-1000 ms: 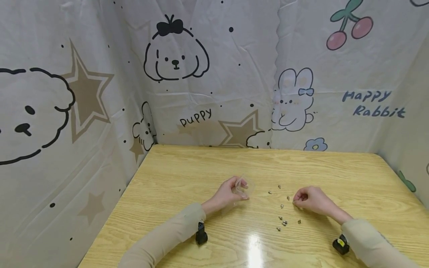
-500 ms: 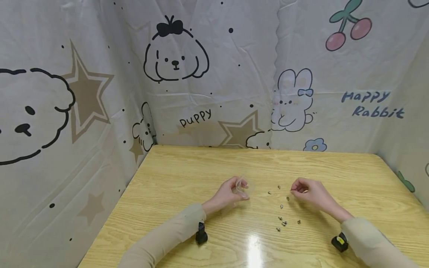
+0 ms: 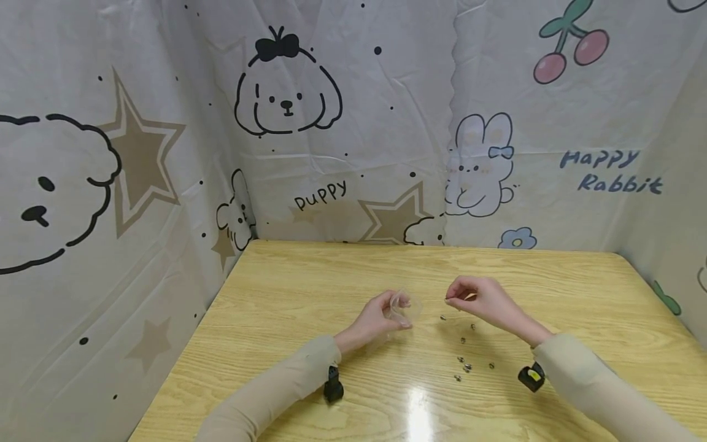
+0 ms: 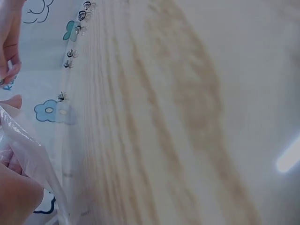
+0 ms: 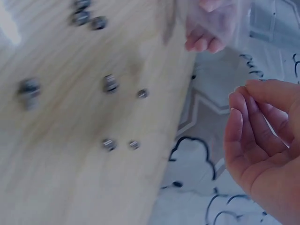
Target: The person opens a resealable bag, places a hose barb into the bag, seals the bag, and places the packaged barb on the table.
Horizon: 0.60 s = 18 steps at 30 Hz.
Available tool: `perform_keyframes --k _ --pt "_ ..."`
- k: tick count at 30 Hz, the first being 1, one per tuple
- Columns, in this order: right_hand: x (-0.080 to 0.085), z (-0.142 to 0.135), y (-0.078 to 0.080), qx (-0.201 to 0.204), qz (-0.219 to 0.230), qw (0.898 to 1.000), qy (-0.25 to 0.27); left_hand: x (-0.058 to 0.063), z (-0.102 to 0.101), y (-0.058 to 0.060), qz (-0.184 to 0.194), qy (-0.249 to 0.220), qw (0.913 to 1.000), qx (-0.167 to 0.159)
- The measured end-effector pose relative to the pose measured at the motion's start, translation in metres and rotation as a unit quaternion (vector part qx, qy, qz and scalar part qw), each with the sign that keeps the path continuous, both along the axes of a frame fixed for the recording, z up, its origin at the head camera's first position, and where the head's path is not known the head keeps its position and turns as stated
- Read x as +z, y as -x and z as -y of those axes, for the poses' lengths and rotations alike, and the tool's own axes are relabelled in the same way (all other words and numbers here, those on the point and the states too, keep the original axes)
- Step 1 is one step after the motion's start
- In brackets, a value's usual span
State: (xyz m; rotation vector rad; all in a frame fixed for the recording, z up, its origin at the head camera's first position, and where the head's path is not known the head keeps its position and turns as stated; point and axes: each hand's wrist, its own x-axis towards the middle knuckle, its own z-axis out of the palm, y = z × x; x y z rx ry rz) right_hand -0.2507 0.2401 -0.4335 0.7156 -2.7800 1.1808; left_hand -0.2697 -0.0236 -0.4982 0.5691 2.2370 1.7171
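Note:
My left hand (image 3: 375, 318) holds a clear plastic bag (image 3: 411, 307) by its rim, its mouth spread toward the right. In the left wrist view the filmy bag (image 4: 35, 150) hangs beside the thumb. My right hand (image 3: 488, 301) is raised over the table right of the bag, thumb and index finger pinched together. A tiny dark bit shows at those fingertips; it looks like a small metal screw, mostly hidden. Below lie several small metal screws (image 3: 463, 340), scattered on the wood. From the right wrist, loose screws (image 5: 110, 84) appear left of the hand.
The wood-grain table (image 3: 298, 276) ends at a printed cloth backdrop (image 3: 342, 123), with cloth at both sides too. Black cameras hang under the left wrist (image 3: 333, 390) and the right wrist (image 3: 531, 376). A light reflection (image 3: 421, 411) shines near the front.
My right hand has risen from the tabletop and moved left toward the bag, fingertips still pinched. The left hand and bag have stayed in place.

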Motion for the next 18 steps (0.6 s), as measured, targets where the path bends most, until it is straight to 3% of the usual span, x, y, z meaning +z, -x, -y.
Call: perform_keyframes --k 8,18 --pt "0.017 0.031 0.010 0.038 -0.020 0.999 0.014 0.000 0.000 0.000 -0.002 -0.011 0.9999 -0.002" --pt "0.028 0.060 0.010 0.083 -0.043 0.996 -0.005 0.000 -0.001 -0.001 -0.009 0.005 0.9999 -0.009"
